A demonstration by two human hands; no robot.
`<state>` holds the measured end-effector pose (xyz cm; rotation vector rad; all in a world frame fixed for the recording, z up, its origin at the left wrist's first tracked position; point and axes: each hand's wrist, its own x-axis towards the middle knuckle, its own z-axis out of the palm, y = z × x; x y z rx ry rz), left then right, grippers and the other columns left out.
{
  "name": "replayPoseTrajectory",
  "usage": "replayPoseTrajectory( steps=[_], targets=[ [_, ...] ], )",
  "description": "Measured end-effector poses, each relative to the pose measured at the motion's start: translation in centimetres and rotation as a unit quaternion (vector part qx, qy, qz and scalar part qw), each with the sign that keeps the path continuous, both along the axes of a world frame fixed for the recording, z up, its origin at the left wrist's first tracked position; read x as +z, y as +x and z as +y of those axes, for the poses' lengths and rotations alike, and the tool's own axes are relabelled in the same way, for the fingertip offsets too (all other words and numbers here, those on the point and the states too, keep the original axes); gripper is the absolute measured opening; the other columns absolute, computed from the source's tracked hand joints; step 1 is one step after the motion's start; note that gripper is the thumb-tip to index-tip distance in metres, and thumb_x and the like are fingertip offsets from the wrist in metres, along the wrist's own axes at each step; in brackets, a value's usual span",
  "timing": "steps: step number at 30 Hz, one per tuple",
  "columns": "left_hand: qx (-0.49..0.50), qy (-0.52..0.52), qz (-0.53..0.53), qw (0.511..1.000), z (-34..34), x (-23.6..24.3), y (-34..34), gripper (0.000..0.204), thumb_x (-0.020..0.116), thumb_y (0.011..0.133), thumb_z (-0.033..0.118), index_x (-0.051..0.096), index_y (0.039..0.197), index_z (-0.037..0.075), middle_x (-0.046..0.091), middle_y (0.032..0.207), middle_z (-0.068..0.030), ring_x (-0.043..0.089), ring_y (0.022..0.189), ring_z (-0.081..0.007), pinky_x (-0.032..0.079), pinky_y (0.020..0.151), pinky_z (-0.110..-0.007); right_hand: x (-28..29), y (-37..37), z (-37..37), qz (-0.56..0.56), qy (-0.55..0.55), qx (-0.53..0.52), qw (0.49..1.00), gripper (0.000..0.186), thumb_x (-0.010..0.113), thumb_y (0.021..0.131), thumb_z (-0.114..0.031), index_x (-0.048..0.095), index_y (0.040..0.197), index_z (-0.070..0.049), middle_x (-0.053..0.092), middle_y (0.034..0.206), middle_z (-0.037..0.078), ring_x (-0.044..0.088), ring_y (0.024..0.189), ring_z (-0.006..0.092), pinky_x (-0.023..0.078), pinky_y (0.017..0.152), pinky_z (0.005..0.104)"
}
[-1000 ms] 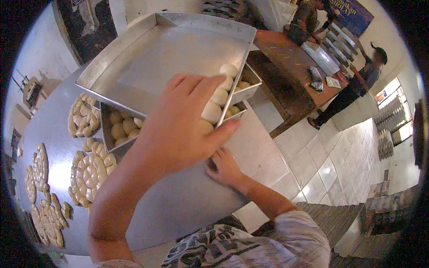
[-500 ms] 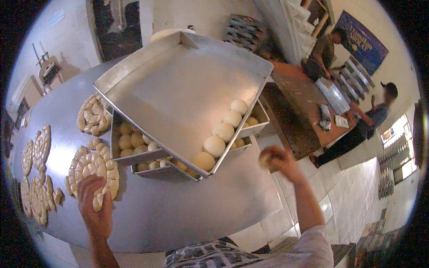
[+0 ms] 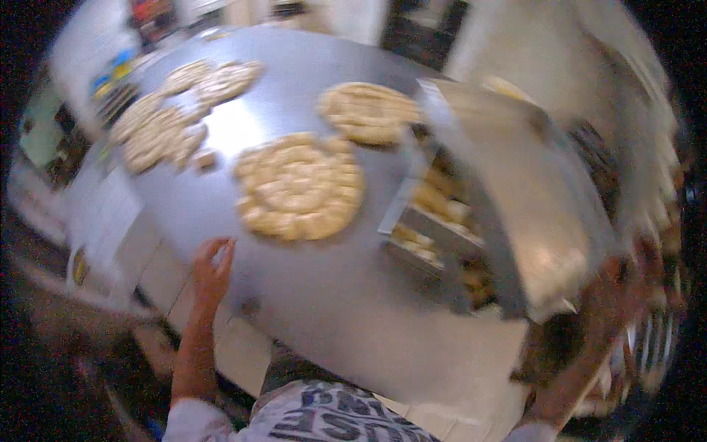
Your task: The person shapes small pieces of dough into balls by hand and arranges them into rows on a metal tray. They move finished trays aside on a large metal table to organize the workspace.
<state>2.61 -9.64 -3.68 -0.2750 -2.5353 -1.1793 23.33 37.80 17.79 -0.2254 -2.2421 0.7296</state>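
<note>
My left hand [image 3: 212,274] is over the near left edge of the metal table, apart from the dough. Its thumb and fingers curl toward each other around a small pale spot that I cannot make out. Just beyond lies a large round [image 3: 300,188] of many dough pieces set in rings. Far at the right, my right hand [image 3: 618,291] is smeared by motion beside the tilted metal tray [image 3: 515,169]; its fingers and anything in them do not show clearly. Under that tray are smaller trays [image 3: 434,247] with pale dough balls.
Another dough round [image 3: 368,112] sits farther back, near the stacked trays. More dough clusters [image 3: 158,132] lie toward the table's far left. The metal table [image 3: 331,295] ends in a curved edge close to my body, with pale floor tiles [image 3: 243,346] below.
The view has swung left, so table and trays appear farther right. My left hand has left the dough round it was touching. My right hand, earlier holding a dough ball, is now blurred.
</note>
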Motion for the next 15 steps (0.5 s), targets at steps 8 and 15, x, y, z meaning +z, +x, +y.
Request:
replayPoseTrajectory(
  steps=[8,15],
  targets=[
    [0.22,-0.108,-0.023,0.969,-16.2,-7.3,-17.9,0.032,0.054,0.085,0.031,0.066,0.095,0.003,0.064,0.092,-0.016,0.06,0.087,-0.0306,0.044,0.082,-0.04,-19.6,-3.1,-24.9,-0.318,0.071,0.198,0.924,0.052,0.058,0.077,-0.039,0.049,0.124,-0.018,0.04,0.134,0.013,0.031,0.127,0.0347,0.021,0.102,0.053],
    [0.293,-0.188,-0.088,0.933,-16.1,-10.4,-33.6,0.048,0.055,0.079,0.044,0.061,0.107,0.006,0.054,0.107,-0.0234,0.049,0.103,-0.0389,0.04,0.089,-0.044,-23.4,-7.2,-28.7,-0.396,0.181,0.031,0.9,0.047,0.057,0.076,-0.035,0.054,0.118,-0.015,0.034,0.138,0.013,0.023,0.13,0.0348,0.013,0.103,0.053]
  ],
)
